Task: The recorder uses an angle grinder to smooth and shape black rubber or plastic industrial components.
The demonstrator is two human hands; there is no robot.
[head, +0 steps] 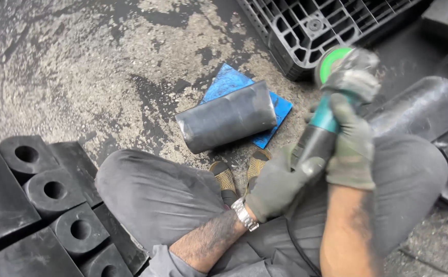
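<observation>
At the left edge a pile of black blocks [54, 192] with round holes is cut off by the frame. Right of it, dusty floor [80, 77] lies open up to the grey cylinder [227, 123], which rests tilted on a blue sheet [280, 110] just past the shoes. The left hand [275, 184], gloved, is wrapped tight around the rear of the grinder [326, 113]; the right hand [352, 149], also gloved, grips its body nearer the head. The grinder is held above the lap, its green-guarded disc blurred. A black crate [311, 25] and dark parts crowd the right, cropped.
</observation>
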